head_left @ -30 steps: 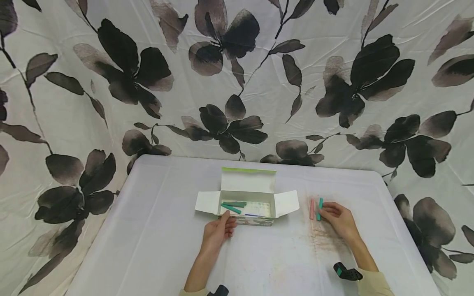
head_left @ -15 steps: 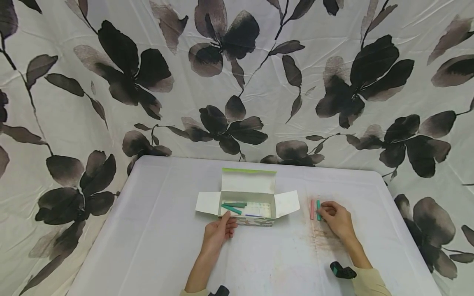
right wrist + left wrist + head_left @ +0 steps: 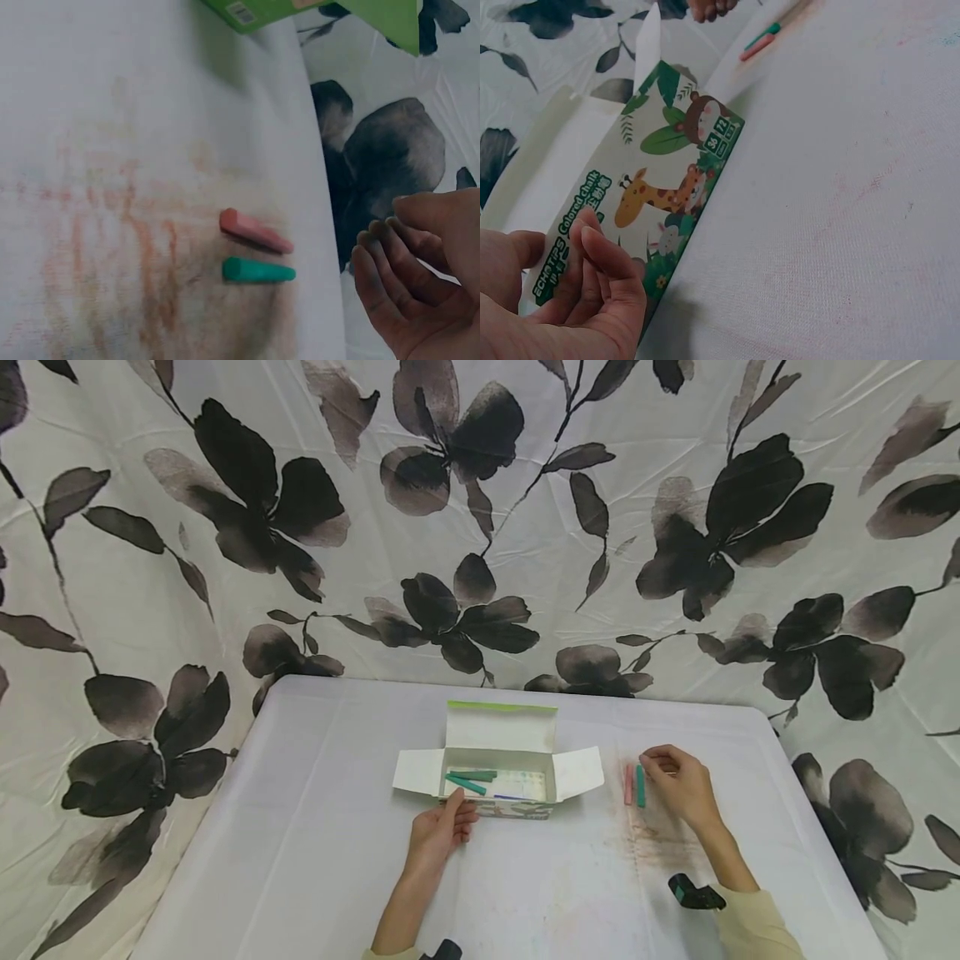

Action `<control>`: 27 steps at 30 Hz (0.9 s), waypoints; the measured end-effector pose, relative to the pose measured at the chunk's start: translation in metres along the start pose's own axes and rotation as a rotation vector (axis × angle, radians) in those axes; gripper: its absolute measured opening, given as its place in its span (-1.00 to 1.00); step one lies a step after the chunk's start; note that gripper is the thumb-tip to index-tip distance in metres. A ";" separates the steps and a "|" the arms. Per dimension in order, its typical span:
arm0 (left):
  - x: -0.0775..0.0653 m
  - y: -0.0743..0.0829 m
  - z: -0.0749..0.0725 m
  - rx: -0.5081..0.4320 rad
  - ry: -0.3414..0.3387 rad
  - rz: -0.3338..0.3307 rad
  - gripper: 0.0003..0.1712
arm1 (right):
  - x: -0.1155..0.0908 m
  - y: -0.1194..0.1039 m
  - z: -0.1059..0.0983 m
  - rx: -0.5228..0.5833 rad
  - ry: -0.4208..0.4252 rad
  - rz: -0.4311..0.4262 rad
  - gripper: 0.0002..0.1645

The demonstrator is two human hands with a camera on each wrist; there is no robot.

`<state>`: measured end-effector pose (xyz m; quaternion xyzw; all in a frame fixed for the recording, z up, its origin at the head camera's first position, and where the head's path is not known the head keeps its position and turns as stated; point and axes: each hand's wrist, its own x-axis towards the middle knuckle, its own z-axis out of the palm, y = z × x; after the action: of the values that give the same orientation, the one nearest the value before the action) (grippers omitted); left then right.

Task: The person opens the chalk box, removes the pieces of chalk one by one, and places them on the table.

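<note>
An open cardboard chalk box (image 3: 517, 809) stands on the table, flaps spread. My left hand (image 3: 435, 835) grips its front wall, thumb at the rim and fingers outside. In the left wrist view the box front (image 3: 660, 180) reads "Colored chalk" beside cartoon animals. Inside lie two green chalks (image 3: 467, 784) and a thin blue strip (image 3: 510, 797). A pink chalk (image 3: 627, 785) and a green chalk (image 3: 641, 787) lie side by side to the box's right. My right hand (image 3: 682, 785) hovers just beyond the green one, fingers loosely curled and holding nothing; the right wrist view shows this hand (image 3: 420, 277) apart from both chalks.
The white-covered table (image 3: 315, 827) has orange-brown chalk smudges (image 3: 663, 847) near the loose chalks. Behind the table's far edge hangs a white cloth (image 3: 570, 543) with dark flowers. The box's side flap (image 3: 579, 772) extends toward the loose chalks.
My right hand has let go of the green chalk, which now lies beside the pink one, and has moved slightly up and away. The left hand stays on the box.
</note>
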<state>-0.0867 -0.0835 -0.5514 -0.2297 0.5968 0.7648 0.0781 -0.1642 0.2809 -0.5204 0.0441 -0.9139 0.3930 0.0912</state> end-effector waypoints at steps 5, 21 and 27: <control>-0.001 0.001 0.001 0.004 -0.015 0.003 -0.36 | 0.008 -0.013 -0.001 0.023 0.005 -0.054 -0.75; -0.003 0.000 -0.001 0.008 -0.023 0.002 -0.37 | 0.029 -0.070 0.010 0.128 -0.087 -0.146 -0.78; 0.001 -0.003 -0.002 0.015 -0.030 0.001 -0.39 | 0.033 -0.085 0.019 0.147 -0.127 -0.196 -0.80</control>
<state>-0.0862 -0.0851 -0.5547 -0.2169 0.6014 0.7638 0.0884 -0.1858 0.2087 -0.4665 0.1646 -0.8778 0.4447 0.0679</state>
